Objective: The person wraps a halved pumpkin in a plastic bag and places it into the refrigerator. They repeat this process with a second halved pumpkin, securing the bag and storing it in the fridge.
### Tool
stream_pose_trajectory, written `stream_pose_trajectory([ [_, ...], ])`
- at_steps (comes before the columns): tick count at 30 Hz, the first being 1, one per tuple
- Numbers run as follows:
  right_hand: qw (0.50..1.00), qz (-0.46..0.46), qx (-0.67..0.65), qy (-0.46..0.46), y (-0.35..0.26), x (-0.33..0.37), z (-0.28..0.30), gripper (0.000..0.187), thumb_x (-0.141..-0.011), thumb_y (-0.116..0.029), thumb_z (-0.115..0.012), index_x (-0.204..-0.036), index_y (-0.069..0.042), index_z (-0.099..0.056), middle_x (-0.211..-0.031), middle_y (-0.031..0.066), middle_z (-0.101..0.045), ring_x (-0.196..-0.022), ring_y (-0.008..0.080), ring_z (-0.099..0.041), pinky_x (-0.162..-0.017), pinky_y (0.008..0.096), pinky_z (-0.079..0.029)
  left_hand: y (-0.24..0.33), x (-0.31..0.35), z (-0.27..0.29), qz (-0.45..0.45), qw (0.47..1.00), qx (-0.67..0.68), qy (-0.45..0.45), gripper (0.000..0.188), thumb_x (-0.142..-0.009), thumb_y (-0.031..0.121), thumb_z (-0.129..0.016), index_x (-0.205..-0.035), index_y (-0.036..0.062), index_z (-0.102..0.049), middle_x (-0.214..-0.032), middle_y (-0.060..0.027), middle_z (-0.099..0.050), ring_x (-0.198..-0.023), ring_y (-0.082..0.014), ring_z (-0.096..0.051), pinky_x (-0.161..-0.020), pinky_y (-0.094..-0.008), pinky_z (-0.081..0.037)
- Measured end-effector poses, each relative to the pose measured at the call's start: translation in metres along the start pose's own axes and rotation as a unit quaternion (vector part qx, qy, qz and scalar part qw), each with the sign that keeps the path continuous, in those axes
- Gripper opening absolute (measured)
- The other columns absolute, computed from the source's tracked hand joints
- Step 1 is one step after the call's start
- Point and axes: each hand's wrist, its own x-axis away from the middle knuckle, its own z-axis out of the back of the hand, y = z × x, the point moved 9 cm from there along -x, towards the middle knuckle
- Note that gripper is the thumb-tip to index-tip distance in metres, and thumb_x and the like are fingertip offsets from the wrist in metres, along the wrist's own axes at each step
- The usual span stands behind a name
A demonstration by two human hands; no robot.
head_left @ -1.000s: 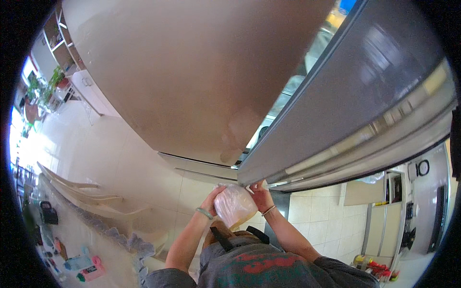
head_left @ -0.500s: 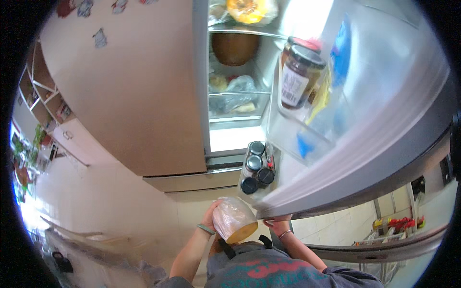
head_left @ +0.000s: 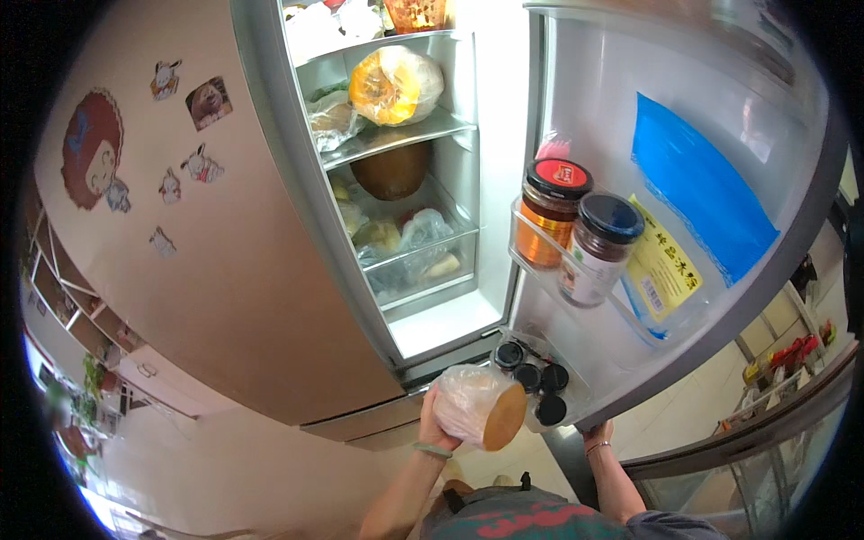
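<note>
My left hand (head_left: 438,416) is closed round a plastic-wrapped chunk (head_left: 477,405), pale and rounded with a flat orange-tan end; its kind is unclear. It is held in front of the open fridge, beside the low door bin. My right hand (head_left: 598,435) has its fingers wrapped round the lower edge of the fridge door (head_left: 697,373), which stands wide open. Inside the lit fridge (head_left: 490,225), a plastic-wrapped piece of pumpkin (head_left: 396,85) lies on a glass shelf. Below that shelf sits a brown rounded vessel (head_left: 392,171).
The door racks carry a red-lidded jar (head_left: 551,211), a dark-lidded jar (head_left: 600,252), a blue-and-yellow packet (head_left: 697,198) and several black-capped bottles (head_left: 540,378). A clear drawer (head_left: 423,270) holds bagged food. At left is the closed fridge door (head_left: 270,297) with stickers.
The view has shifted, showing more of the fridge inside. The fridge door is opened wider, my right hand still at its edge. My left hand has raised the wrapped chunk toward the fridge.
</note>
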Motion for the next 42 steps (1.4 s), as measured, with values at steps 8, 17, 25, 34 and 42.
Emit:
stream_pose_trajectory([
  [8,0.862,-0.166,0.288,-0.384,0.097,0.196,-0.203,0.052,-0.093,-0.016,-0.058,-0.14,-0.006,-0.038,-0.133,0.0108,-0.053,-0.116,0.0244,-0.057,-0.087,0.0375,-0.052,0.063,-0.037,-0.074,-0.085,0.996,0.017,-0.012,0.052,-0.092,0.049,-0.045,-0.126,0.0113,-0.054,-0.127,-0.008,-0.057,-0.117,-0.0285,-0.053,-0.102,-0.0458,-0.042],
  [17,0.898,0.13,0.052,-0.417,-0.048,0.231,-0.442,0.071,-0.089,-0.035,-0.067,-0.139,0.002,-0.033,-0.132,0.0108,-0.045,-0.12,0.0184,-0.043,-0.101,0.0325,-0.036,0.103,-0.044,-0.126,-0.236,0.97,-0.05,-0.025,0.062,-0.09,0.055,-0.047,-0.131,0.0082,-0.048,-0.129,-0.0075,-0.054,-0.119,-0.025,-0.051,-0.103,-0.0412,-0.04],
  [25,0.835,0.217,-0.024,-0.505,-0.119,0.249,-0.547,0.077,-0.084,-0.039,-0.072,-0.136,0.004,-0.036,-0.128,0.0097,-0.05,-0.118,0.0182,-0.047,-0.102,0.033,-0.036,0.15,-0.046,-0.196,-0.351,0.92,-0.143,-0.097,0.074,-0.094,0.063,-0.036,-0.144,0.0088,-0.03,-0.146,-0.0091,-0.036,-0.135,-0.0241,-0.033,-0.112,-0.0399,-0.024],
  [34,0.807,0.223,-0.057,-0.544,-0.171,0.262,-0.634,0.087,-0.08,-0.04,-0.076,-0.138,0.002,-0.028,-0.129,0.0125,-0.047,-0.118,0.0188,-0.047,-0.097,0.0312,-0.042,0.205,-0.06,-0.28,-0.402,0.892,-0.133,-0.16,0.078,-0.092,0.066,-0.035,-0.147,0.0121,-0.023,-0.148,-0.0103,-0.031,-0.136,-0.0254,-0.031,-0.113,-0.0407,-0.025],
  [42,0.792,0.396,-0.055,-0.462,-0.218,0.26,-0.686,0.111,-0.079,-0.053,-0.072,-0.143,0.008,-0.003,-0.132,0.0229,-0.04,-0.12,0.0272,-0.045,-0.1,0.0341,-0.04,0.236,-0.066,-0.326,-0.442,0.877,-0.105,-0.158,0.065,-0.098,0.054,-0.034,-0.145,0.0094,-0.028,-0.144,-0.0094,-0.035,-0.132,-0.0242,-0.036,-0.111,-0.0383,-0.032],
])
